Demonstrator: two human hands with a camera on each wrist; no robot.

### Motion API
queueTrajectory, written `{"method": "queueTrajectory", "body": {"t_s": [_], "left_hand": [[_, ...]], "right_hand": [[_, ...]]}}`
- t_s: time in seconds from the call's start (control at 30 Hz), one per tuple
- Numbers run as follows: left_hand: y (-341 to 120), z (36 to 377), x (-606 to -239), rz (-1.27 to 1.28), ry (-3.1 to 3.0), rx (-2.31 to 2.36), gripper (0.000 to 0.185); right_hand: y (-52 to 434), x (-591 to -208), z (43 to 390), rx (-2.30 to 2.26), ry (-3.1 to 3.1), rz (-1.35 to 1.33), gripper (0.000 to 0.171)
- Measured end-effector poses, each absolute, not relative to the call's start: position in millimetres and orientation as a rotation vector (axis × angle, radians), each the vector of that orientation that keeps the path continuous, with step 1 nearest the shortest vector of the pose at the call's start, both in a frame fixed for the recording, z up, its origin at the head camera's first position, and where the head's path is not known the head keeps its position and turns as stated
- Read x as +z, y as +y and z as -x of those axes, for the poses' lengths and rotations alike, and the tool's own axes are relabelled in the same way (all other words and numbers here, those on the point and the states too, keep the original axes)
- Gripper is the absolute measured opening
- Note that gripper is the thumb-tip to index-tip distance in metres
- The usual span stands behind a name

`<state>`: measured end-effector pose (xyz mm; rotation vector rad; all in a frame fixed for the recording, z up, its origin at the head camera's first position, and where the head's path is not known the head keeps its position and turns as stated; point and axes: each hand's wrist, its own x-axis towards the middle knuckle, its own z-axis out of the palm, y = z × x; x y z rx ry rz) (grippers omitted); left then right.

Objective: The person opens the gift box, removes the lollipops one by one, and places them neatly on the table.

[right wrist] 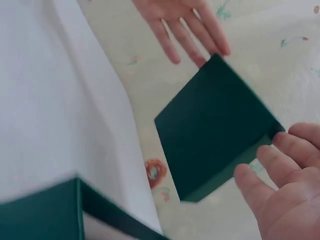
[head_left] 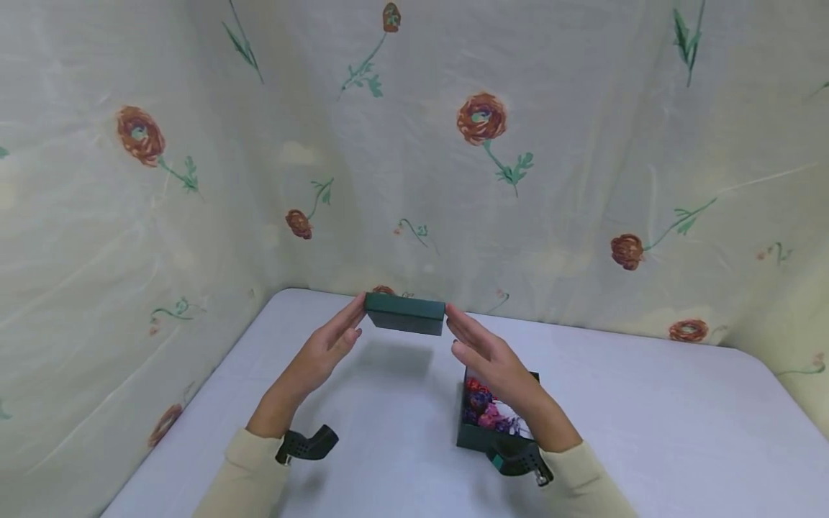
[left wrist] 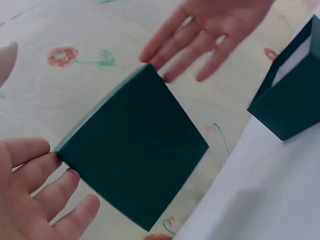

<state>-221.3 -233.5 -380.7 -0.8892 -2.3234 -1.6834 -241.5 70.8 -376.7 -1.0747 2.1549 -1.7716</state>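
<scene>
A dark green box lid (head_left: 404, 314) hangs in the air above the far side of the white table (head_left: 648, 432). My left hand (head_left: 327, 345) presses its left edge with straight fingers, and my right hand (head_left: 482, 352) presses the right edge the same way. The left wrist view shows the lid (left wrist: 135, 160) between my left fingers (left wrist: 35, 190) and the right hand (left wrist: 210, 30). In the right wrist view the lid (right wrist: 215, 125) lies between my right fingers (right wrist: 285, 190) and the left hand (right wrist: 185, 25). An open green box (head_left: 473, 435) with colourful flowers inside sits under my right forearm.
A pale cloth printed with red flowers (head_left: 414, 144) hangs behind the table and along its left side. The green box (left wrist: 295, 100) stands near the table's middle, to the right of the lid, and its corner (right wrist: 50, 215) shows in the right wrist view.
</scene>
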Motion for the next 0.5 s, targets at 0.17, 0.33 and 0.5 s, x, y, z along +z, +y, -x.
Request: {"method": "queueTrajectory", "body": {"t_s": [0.17, 0.33, 0.5], "left_hand": [[-236, 219, -387, 0.773, -2.331, -1.692, 0.055], [-241, 217, -391, 0.702, -2.335, -1.692, 0.054], [-244, 215, -395, 0.644, -2.343, -1.68, 0.055]], "right_hand": [[56, -376, 241, -1.829, 2.134, 1.038, 0.058], [44, -376, 238, -1.864, 2.147, 1.005, 0.057], [33, -381, 237, -1.901, 2.159, 0.952, 0.056]]}}
